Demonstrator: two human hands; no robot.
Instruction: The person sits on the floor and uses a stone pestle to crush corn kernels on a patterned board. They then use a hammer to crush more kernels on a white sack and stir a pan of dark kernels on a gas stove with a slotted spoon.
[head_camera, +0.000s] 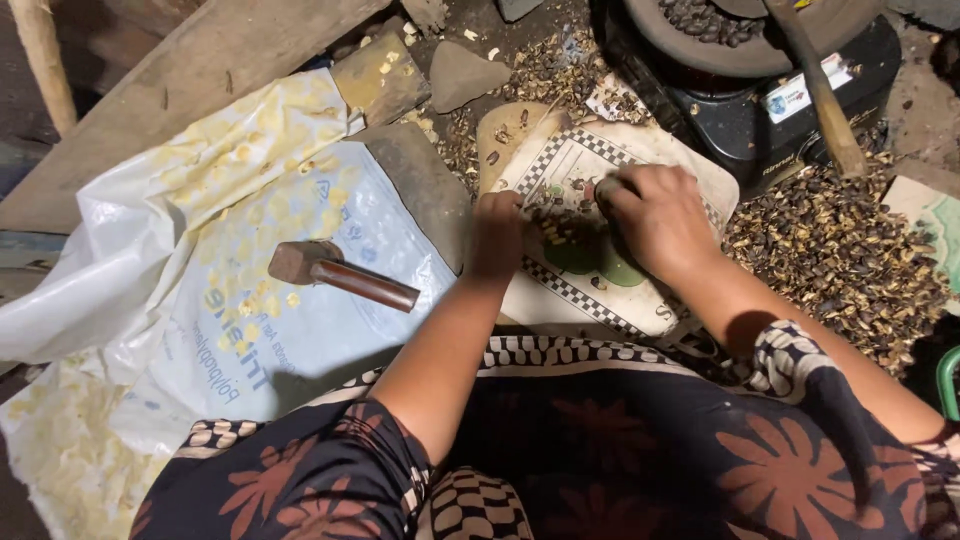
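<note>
Listing by size, largest first: white plastic sack (150, 250), spread flat on the floor at the person's left, dotted with pale yellow crumbs; wooden plank (190, 80), slanting across the upper left, its lower edge meeting the sack; black machine (770, 110), upper right, with a round pan of dark nuts (700, 18) on top and a wooden handle (820, 90) leaning across it; heap of dark shells and nuts (840, 250), on the floor at the right, between the machine and the person's right arm; checkered-edge mat (610, 250), pale with a black-and-white border and a green patch, lying directly before the person's knees and carrying a small cluster of dark nuts and pale kernels (555, 228) between the two hands; flat grey stone (425, 190), just beside the mat's left edge, touching the sack; wedge-shaped stone (465, 75), further back, well apart from the hands; wooden mallet (340, 272), lying untouched on the sack, head to the left, handle pointing toward the left forearm; right hand (655, 215), resting on the mat, fingers curled down around a small greyish piece at the thumb side, grip only partly visible; left hand (497, 232), at the mat's left edge, fingers bent and pressed close together onto the cluster; whether they pinch a single nut cannot be told.
</note>
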